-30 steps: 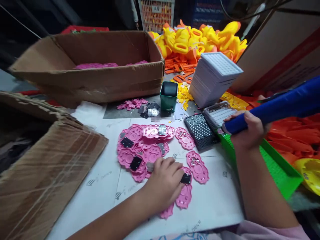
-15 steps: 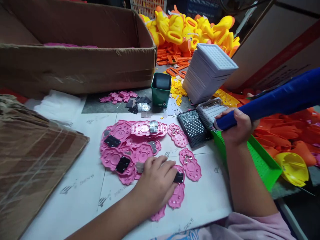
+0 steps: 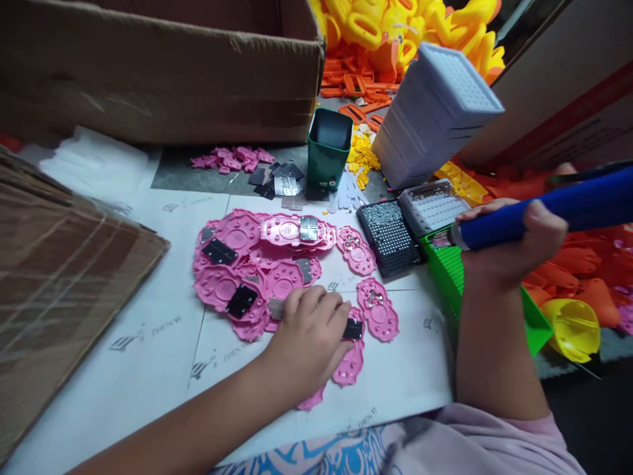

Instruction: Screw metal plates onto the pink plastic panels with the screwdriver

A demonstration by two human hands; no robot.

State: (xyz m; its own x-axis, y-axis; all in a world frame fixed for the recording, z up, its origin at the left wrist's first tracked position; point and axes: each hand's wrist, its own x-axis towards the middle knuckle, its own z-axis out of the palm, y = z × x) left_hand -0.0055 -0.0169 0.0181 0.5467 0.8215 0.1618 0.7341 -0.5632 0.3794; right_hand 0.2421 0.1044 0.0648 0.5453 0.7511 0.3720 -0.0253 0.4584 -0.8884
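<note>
My left hand (image 3: 309, 340) lies curled, fingers down, on a pink plastic plate (image 3: 349, 366) that carries a black metal clip (image 3: 353, 328). Its fingers press the plate to the white sheet. More pink plates (image 3: 257, 267), some with black or silver clips, lie in a heap just beyond it. My right hand (image 3: 512, 247) is wrapped round a blue electric screwdriver (image 3: 544, 208), whose tip is over the green tray (image 3: 448, 270). A black screw tray (image 3: 388, 237) and a white one (image 3: 432, 208) sit beside the tip.
A big cardboard box (image 3: 158, 72) stands at the back, another box flap (image 3: 64, 277) at the left. A green cup (image 3: 329, 148), a stack of white trays (image 3: 435, 125), yellow and orange plastic parts (image 3: 395, 33) and loose clips (image 3: 277, 181) crowd the back.
The view has dipped down and shifted. My right hand has tilted the screwdriver flatter and moved slightly right. My left hand stays on the same pink plate.
</note>
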